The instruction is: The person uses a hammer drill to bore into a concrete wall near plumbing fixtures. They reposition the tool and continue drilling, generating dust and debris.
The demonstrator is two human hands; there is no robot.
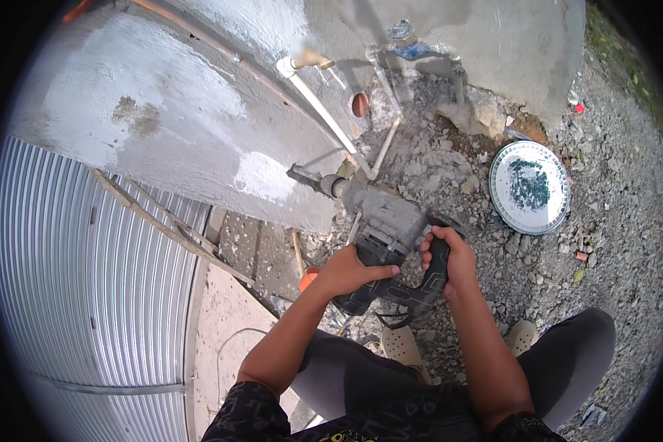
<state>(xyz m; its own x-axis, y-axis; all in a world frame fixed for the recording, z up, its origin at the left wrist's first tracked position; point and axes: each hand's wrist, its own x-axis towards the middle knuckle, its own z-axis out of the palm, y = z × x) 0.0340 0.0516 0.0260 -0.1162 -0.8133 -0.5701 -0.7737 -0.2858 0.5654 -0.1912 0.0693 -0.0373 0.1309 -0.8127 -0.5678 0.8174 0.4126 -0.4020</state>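
Note:
A grey and black rotary hammer (390, 217) is in both my hands, its nose toward the lower part of the plastered wall (191, 140). The tip of the tool lies at a dark narrow slot (308, 179) in the wall; I cannot tell how deep it sits. My left hand (353, 274) grips the hammer's body from the left, thumb laid across it and fingers mostly hidden underneath. Around the rear handle, my right hand (449, 258) is closed, fingers curled inside the loop.
White pipes (324, 114) with a brass tap (311, 59) rise beside the wall, near a blue water meter (412, 48). A round white lid (530, 188) lies on the rubble (457, 169) at right. Corrugated metal sheeting (88, 272) and a wooden strip (169, 225) stand at left.

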